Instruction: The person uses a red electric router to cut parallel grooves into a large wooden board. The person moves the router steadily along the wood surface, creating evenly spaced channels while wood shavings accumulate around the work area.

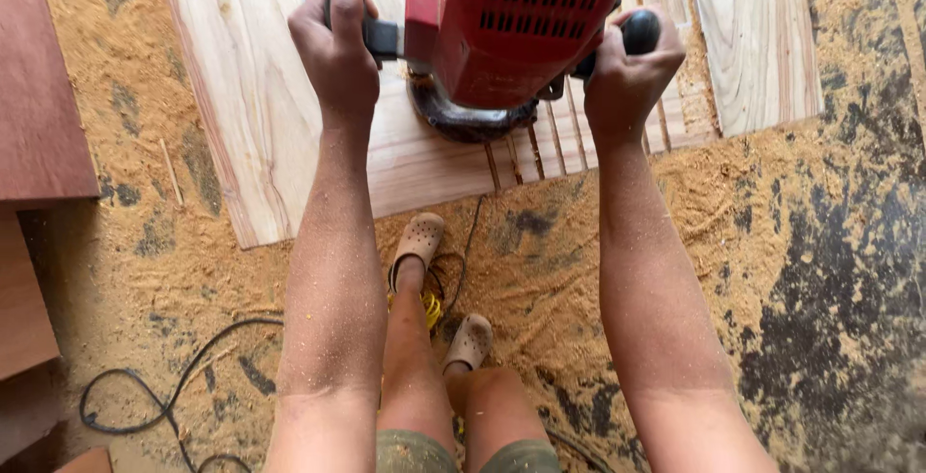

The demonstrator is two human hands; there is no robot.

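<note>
Underfoot, sawdust-strewn floor (791, 242), pale wooden panel (260, 97)

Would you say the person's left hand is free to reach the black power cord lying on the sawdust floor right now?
Probably not: the left hand is clamped on a handle of the red router up on the wooden panel, while the black cord lies low beside the legs.

Soft, even daylight fills the scene, bright without harsh glare. Shadows are weak and short: a faint dark band lies under the red router (511, 29) on the pale wooden panel (280, 116), and small soft shadows sit beside the beige clogs (418, 239) on the sawdust floor (675, 232). The forearms catch gentle sheen. Focus is sharp across the centre, with fine dust specks readable on skin. Toward the edges the wide lens stretches and slightly softens things, and the lower left corner falls dimmer.
</note>
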